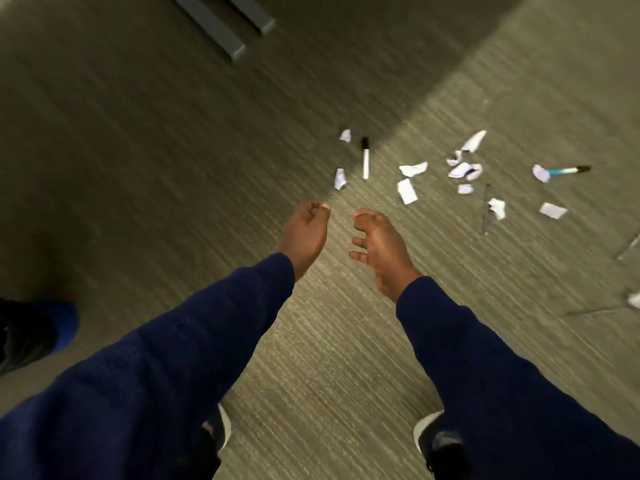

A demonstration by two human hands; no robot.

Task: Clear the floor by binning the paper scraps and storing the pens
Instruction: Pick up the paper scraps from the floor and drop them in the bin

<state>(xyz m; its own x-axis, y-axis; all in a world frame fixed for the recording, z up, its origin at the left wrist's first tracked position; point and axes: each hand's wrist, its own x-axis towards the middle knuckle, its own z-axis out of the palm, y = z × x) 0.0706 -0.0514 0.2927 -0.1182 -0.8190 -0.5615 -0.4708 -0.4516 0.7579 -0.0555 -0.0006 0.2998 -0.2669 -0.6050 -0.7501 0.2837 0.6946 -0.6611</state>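
Observation:
Several white paper scraps (pixel 407 190) lie scattered on the carpet ahead and to the right. A white marker with a black cap (pixel 365 157) lies just beyond my hands. A blue-barrelled pen (pixel 568 170) lies far right beside a scrap, and a thin grey pen (pixel 486 209) lies under another scrap. My left hand (pixel 304 233) hovers above the floor with its fingers curled loosely and nothing visible in it. My right hand (pixel 377 247) is beside it, fingers spread, empty. Both hands are short of the scraps and touch none of them.
Two grey furniture legs (pixel 225 26) stand at the top. A dark bag or shoe with blue trim (pixel 34 334) sits at the left edge. My own shoes (pixel 436 441) show at the bottom. Thin metal chair legs (pixel 623 251) reach in at the right edge.

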